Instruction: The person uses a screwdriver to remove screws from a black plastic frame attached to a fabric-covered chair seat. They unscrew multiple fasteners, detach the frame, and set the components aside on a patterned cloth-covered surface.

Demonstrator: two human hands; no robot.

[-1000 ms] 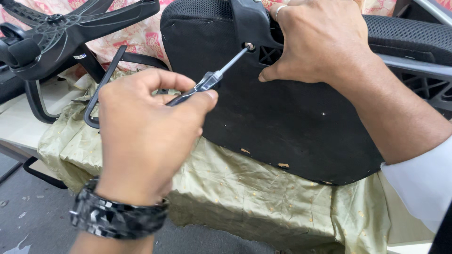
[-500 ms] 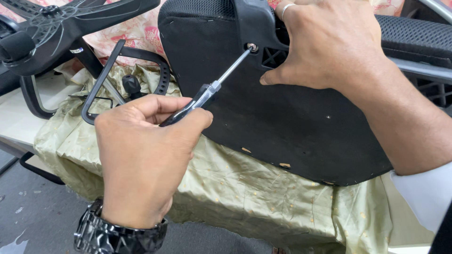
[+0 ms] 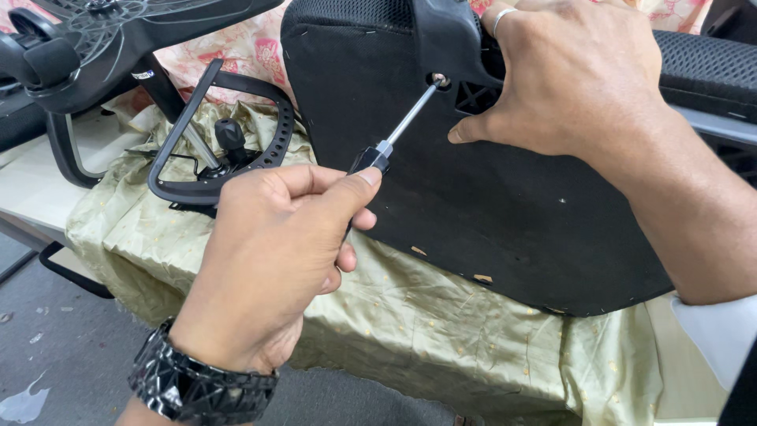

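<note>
My left hand (image 3: 276, 260), with a dark watch on the wrist, grips the black handle of a screwdriver (image 3: 394, 138). Its metal shaft runs up and right to a screw (image 3: 438, 80) in the black plastic bracket (image 3: 445, 39) on the underside of an office chair seat (image 3: 489, 205). The seat lies tilted on a table draped with pale green cloth (image 3: 441, 331). My right hand (image 3: 576, 75), a ring on one finger, presses flat on the bracket just right of the screw.
A black five-arm chair base (image 3: 118, 31) lies at the upper left. A curved black armrest frame with a knob (image 3: 229, 138) rests on the cloth beside it. Mesh chair parts (image 3: 710, 63) sit at the right. Grey floor (image 3: 47, 355) shows below left.
My left hand has turned on the screwdriver handle and shifted slightly right, with fingers now wrapped further up the handle. The view has drifted, showing more of the armrest frame. The right hand stays put.
</note>
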